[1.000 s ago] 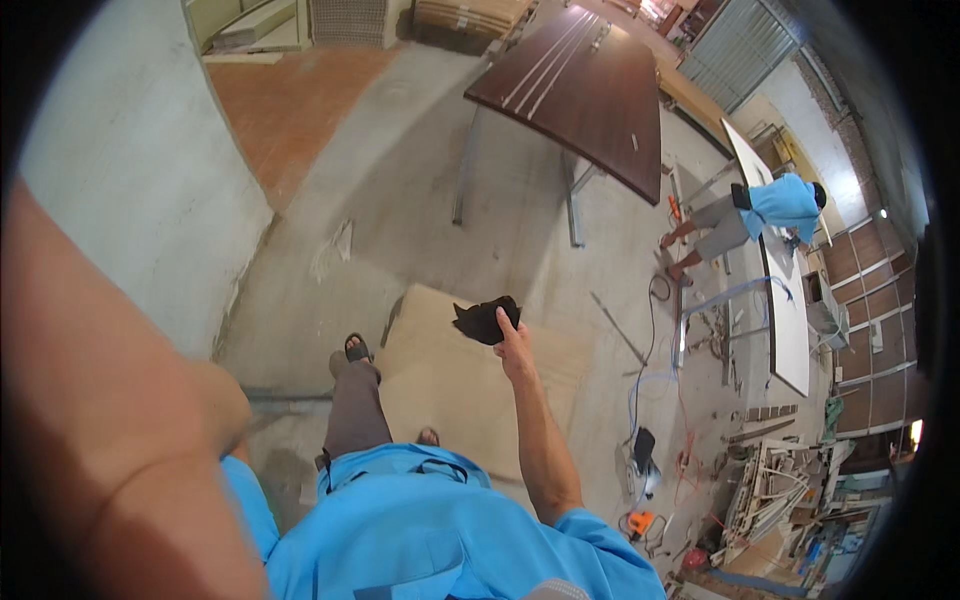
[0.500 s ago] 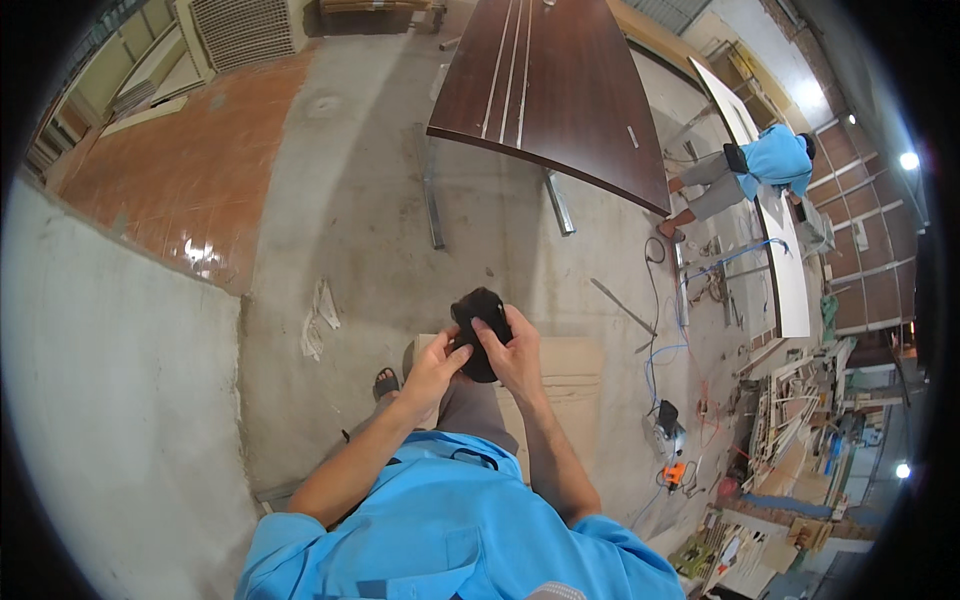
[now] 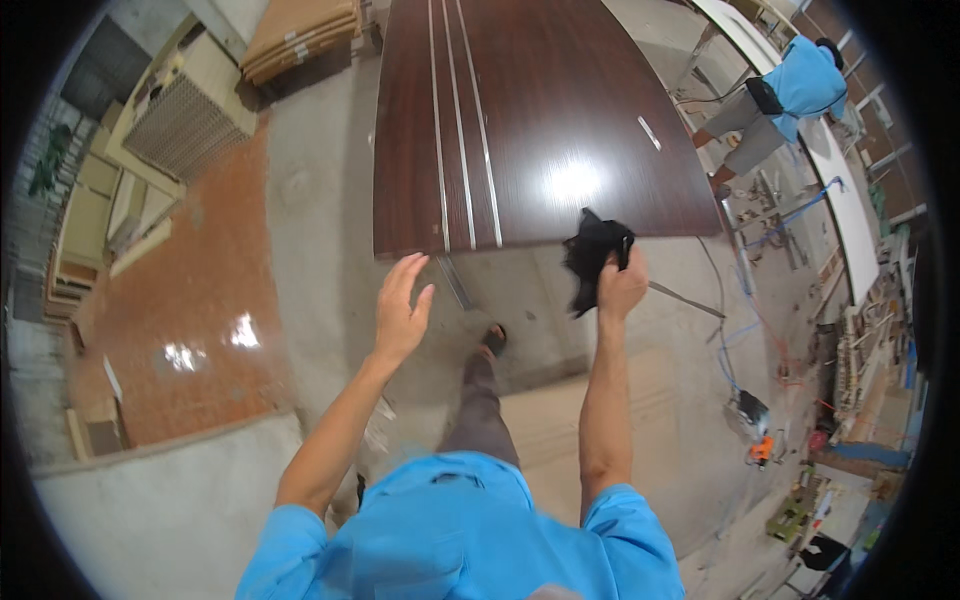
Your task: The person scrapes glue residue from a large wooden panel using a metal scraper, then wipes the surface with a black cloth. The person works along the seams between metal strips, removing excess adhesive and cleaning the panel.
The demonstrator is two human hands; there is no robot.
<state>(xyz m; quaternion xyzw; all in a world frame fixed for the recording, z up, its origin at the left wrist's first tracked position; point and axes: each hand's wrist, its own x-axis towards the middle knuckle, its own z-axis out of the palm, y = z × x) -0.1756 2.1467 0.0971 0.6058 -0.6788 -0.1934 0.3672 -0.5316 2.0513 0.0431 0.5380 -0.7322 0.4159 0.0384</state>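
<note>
Dark brown glossy wood-grain panel (image 3: 560,110): far end cut off by the frame's top edge.
Grey metal leg (image 3: 456,284): upper part hidden beneath the panel, centre of the frame.
Crumpled black cloth-like item (image 3: 593,250): right of centre, blurred, partly covered by the bare right hand (image 3: 623,288); exact kind unclear.
Bare left hand (image 3: 402,315): fingertip contact with the panel cannot be told.
Blue-shirted co-worker (image 3: 803,78): upper right, hands indistinct.
Small orange object (image 3: 762,450): lower right, too small to identify.
</note>
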